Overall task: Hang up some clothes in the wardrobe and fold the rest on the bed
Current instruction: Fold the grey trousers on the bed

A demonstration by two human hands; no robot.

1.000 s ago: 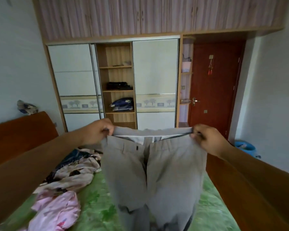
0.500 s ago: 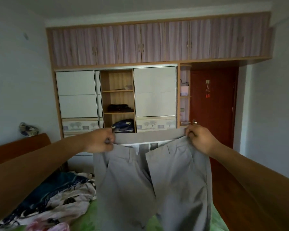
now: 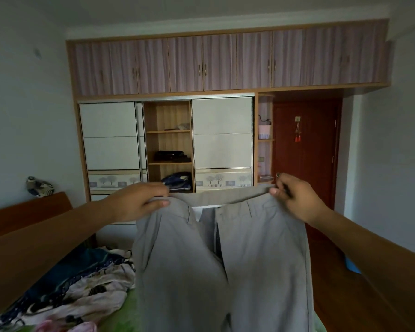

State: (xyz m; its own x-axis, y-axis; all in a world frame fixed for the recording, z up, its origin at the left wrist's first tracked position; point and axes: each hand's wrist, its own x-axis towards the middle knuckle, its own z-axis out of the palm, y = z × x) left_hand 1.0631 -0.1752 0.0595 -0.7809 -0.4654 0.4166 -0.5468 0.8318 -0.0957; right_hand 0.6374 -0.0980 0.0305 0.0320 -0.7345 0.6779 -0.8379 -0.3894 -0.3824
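Note:
A pair of grey trousers (image 3: 225,264) hangs in front of me, held up by the waistband with the fly open. My left hand (image 3: 139,202) grips the waistband's left end and my right hand (image 3: 295,200) grips its right end. The legs drop out of the frame at the bottom. Below left, a heap of mixed clothes (image 3: 82,291) lies on the bed's green sheet (image 3: 127,315). Ahead stands the wardrobe (image 3: 223,140), with its middle section open onto shelves (image 3: 169,161) that hold folded dark items.
A brown wooden headboard (image 3: 22,216) runs along the left wall, with a small patterned object (image 3: 40,186) on top. A red-brown door (image 3: 304,152) stands right of the wardrobe. Wooden floor (image 3: 333,283) lies to the right of the bed, with something blue (image 3: 351,265) behind my right arm.
My view has tilted upward, so more of the ceiling and upper cupboards shows. Both hands have kept hold of the waistband and lifted the trousers higher off the bed.

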